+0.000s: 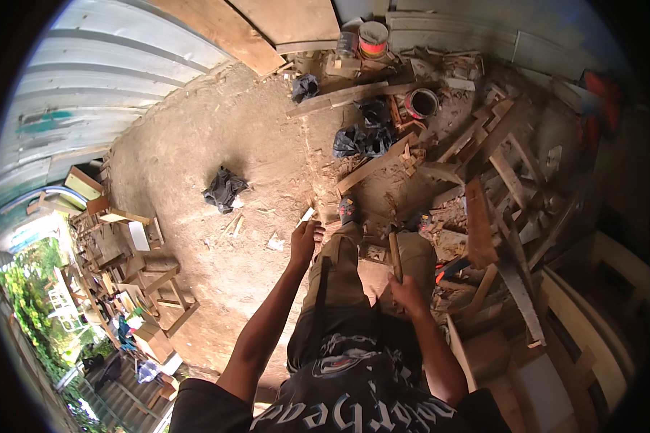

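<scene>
My right hand [409, 296] is closed round the lower part of a pale wooden tool handle [395, 256], held upright in front of my right thigh. The tool's far end is dark and blurs into the debris, so its head cannot be made out. Out to the left of my knee, my left hand [310, 235] has its fingers curled in. A small pale piece [307, 215] shows at its fingertips; whether it is held or lies on the ground behind cannot be told. Below, my shoe [347, 210] stands on the dirt floor [195, 144].
Broken boards [480, 220] and a saw [520, 292] crowd the right side. Black plastic bags [350, 141] and an open can [421, 104] lie ahead; another black bag [225, 189] is at left. Scrap wood [170, 289] stacks up along the left, below a corrugated metal wall [108, 58].
</scene>
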The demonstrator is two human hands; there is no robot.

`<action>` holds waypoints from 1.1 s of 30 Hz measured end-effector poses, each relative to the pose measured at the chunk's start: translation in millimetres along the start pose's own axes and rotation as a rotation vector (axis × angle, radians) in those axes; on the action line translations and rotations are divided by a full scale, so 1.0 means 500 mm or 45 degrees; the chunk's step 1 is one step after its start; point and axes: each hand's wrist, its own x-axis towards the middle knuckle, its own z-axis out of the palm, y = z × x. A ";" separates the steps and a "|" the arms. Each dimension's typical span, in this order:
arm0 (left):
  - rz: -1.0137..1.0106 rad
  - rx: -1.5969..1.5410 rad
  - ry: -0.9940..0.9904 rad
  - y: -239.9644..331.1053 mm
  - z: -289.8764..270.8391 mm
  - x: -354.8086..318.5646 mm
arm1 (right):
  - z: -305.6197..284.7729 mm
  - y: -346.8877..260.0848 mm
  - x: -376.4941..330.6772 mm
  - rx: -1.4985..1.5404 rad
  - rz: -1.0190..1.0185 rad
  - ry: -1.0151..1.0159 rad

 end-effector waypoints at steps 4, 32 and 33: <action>-0.102 0.232 -0.151 -0.075 0.009 0.037 | 0.043 0.007 0.127 0.913 0.287 -0.236; 0.691 1.317 0.045 -0.594 0.589 1.261 | 0.015 0.015 0.670 0.918 0.335 0.167; 0.682 1.286 0.041 -0.587 0.588 1.240 | 0.009 0.015 0.670 0.963 0.360 0.174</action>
